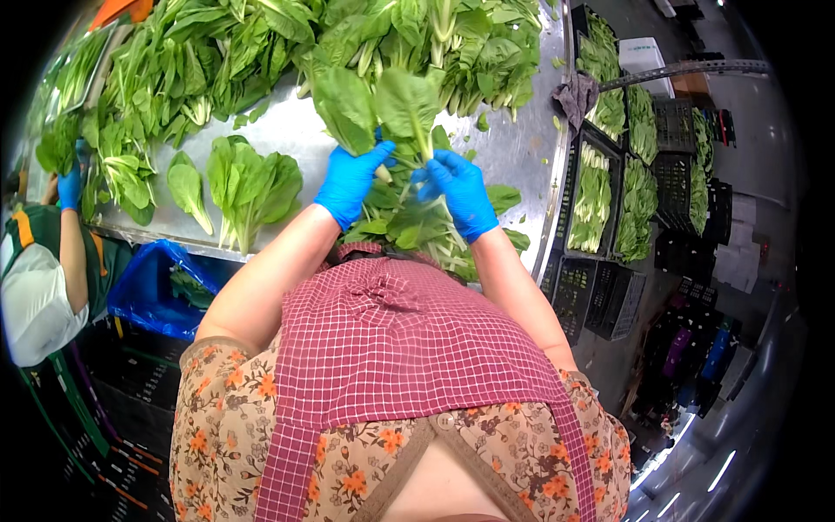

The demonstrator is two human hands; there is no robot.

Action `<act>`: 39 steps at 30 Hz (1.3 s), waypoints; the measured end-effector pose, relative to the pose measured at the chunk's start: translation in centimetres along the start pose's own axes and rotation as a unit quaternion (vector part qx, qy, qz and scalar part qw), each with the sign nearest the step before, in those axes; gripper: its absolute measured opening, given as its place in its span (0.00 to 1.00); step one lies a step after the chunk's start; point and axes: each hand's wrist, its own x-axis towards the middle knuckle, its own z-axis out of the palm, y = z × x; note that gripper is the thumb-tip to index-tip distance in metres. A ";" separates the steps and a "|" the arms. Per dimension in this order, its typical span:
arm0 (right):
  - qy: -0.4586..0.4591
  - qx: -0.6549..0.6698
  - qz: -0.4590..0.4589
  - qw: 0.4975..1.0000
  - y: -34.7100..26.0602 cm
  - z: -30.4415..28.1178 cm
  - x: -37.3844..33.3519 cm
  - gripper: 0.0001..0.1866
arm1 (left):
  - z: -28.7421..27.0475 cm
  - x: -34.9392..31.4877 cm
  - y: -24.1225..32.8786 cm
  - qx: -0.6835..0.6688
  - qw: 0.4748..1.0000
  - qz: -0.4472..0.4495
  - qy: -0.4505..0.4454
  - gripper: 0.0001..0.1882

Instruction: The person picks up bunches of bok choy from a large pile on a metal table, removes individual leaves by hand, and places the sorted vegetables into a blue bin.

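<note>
My left hand, in a blue glove, is closed around the stem of a leafy green with a broad leaf. Beside it, my right hand, gloved the same way, pinches the pale stem of another broad green leaf. Both leaves stand up over the metal table. Below my hands, more loose greens lie near the table's front edge, partly in front of my apron. To the left sit a small bunch of greens and a single leaf.
Heaped greens cover the table's far side. A co-worker's gloved hand works at the far left. A bin with a blue liner stands below the left edge. Black crates of greens and a grey cloth are at the right.
</note>
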 end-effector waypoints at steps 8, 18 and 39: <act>-0.074 0.192 0.025 0.978 1.2 -0.2 0.9 0.18 | -1.6 1.1 -1.4 -0.175 0.981 -0.075 -0.047 0.21; 0.020 -0.029 0.019 0.999 0.8 2.3 0.6 0.17 | 0.0 1.9 -1.6 -0.101 0.990 -0.049 -0.087 0.10; -0.135 -0.314 0.142 0.929 -2.7 -0.2 6.2 0.15 | -0.8 3.4 0.4 -0.266 0.963 -0.025 -0.013 0.17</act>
